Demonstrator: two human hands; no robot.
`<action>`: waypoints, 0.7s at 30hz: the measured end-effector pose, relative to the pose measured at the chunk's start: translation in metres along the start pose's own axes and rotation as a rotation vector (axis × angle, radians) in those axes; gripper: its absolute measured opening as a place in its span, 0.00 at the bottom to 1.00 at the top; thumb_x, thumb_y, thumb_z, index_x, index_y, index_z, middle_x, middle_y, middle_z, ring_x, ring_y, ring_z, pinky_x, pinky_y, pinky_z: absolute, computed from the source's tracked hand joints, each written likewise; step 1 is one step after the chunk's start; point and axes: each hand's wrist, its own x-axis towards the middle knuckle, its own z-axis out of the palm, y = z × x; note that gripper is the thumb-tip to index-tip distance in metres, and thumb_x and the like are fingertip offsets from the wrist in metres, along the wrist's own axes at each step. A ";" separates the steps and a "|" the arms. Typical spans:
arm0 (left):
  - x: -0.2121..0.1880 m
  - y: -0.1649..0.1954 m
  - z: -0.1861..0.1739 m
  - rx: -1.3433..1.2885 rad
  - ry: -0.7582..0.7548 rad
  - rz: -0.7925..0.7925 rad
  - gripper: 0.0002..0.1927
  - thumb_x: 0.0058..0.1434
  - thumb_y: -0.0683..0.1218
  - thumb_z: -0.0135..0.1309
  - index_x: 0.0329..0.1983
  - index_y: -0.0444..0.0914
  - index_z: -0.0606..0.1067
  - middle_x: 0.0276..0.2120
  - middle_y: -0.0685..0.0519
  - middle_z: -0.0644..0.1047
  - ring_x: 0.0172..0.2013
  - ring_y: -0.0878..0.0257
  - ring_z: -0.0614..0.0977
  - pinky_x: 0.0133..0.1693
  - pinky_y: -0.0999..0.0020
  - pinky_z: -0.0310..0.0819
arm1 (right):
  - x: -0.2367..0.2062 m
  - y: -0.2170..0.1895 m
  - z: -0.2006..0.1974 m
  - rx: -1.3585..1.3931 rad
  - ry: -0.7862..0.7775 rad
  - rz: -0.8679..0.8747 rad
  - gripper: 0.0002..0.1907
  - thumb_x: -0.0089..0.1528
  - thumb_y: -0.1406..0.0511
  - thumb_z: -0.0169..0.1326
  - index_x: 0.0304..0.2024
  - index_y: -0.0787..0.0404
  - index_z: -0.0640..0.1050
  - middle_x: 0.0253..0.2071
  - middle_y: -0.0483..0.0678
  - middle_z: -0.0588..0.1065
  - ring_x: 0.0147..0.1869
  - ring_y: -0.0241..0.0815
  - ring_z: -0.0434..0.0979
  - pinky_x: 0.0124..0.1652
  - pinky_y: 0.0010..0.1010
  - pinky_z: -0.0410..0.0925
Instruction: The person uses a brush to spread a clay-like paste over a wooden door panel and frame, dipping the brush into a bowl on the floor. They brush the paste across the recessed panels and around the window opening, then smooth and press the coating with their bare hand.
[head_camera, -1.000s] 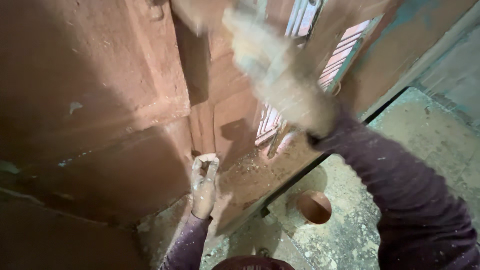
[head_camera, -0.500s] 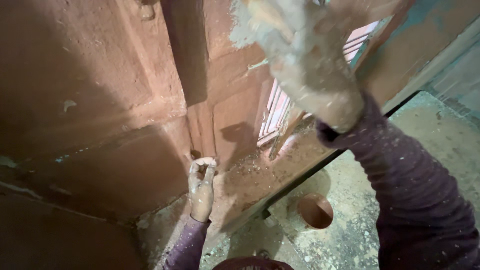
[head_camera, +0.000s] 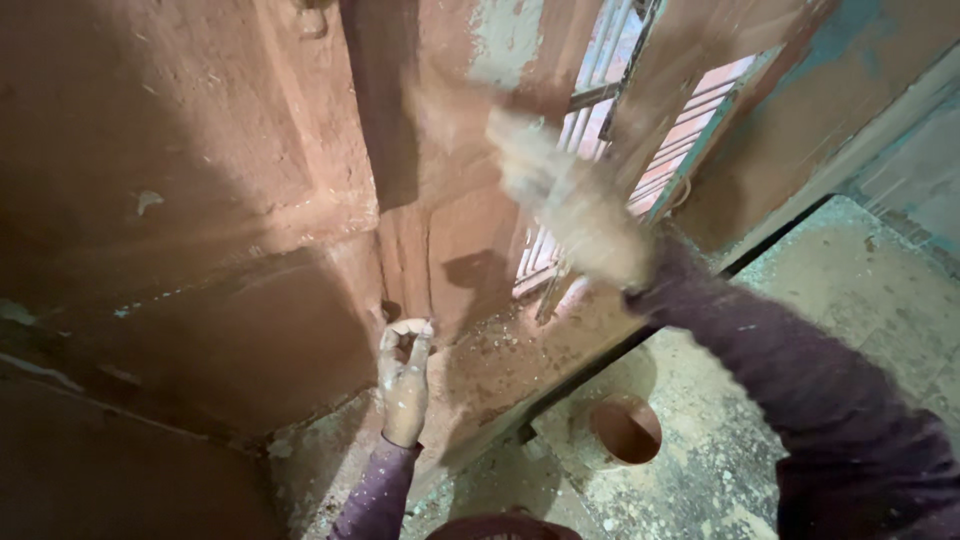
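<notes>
My right hand (head_camera: 570, 200) is raised in front of a reddish-brown mud-plastered wall (head_camera: 200, 180), just left of a window grille (head_camera: 600, 130). It is coated in pale mud and blurred by motion, so I cannot tell whether it holds anything. My left hand (head_camera: 403, 375), also mud-coated, rests low on a sloping plastered ledge (head_camera: 500, 360) at the foot of the wall's inner corner. Its fingers curl against the thumb in a ring with nothing visible inside. Both arms wear dark purple sleeves.
A round reddish bowl (head_camera: 627, 430) sits on the dusty, plaster-spattered floor (head_camera: 800, 330) below the ledge. A dark red curved rim (head_camera: 500, 525) shows at the bottom edge. A blue-green painted wall (head_camera: 900, 60) rises at the right.
My right hand has swept down from the top of the wall to beside the window grille. My left hand has stayed on the ledge.
</notes>
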 end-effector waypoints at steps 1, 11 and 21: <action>0.000 -0.002 0.002 0.005 -0.011 -0.003 0.03 0.69 0.40 0.53 0.44 0.37 0.74 0.38 0.57 0.75 0.40 0.69 0.75 0.43 0.71 0.72 | 0.010 -0.003 -0.024 0.053 0.043 -0.004 0.29 0.71 0.69 0.43 0.75 0.65 0.57 0.72 0.55 0.63 0.68 0.43 0.70 0.63 0.34 0.65; -0.001 -0.001 -0.011 -0.033 -0.032 -0.057 0.02 0.68 0.39 0.53 0.43 0.37 0.73 0.38 0.57 0.75 0.38 0.71 0.73 0.41 0.74 0.70 | -0.016 0.016 0.048 0.285 -0.119 0.151 0.34 0.68 0.74 0.44 0.78 0.66 0.58 0.42 0.48 0.64 0.43 0.32 0.66 0.43 0.25 0.69; -0.002 -0.007 -0.011 -0.045 -0.079 -0.025 0.02 0.68 0.40 0.54 0.43 0.37 0.74 0.38 0.57 0.75 0.41 0.69 0.75 0.48 0.72 0.70 | 0.039 -0.072 -0.080 -0.713 0.119 -0.051 0.16 0.76 0.71 0.45 0.66 0.64 0.67 0.70 0.54 0.68 0.71 0.45 0.68 0.74 0.37 0.58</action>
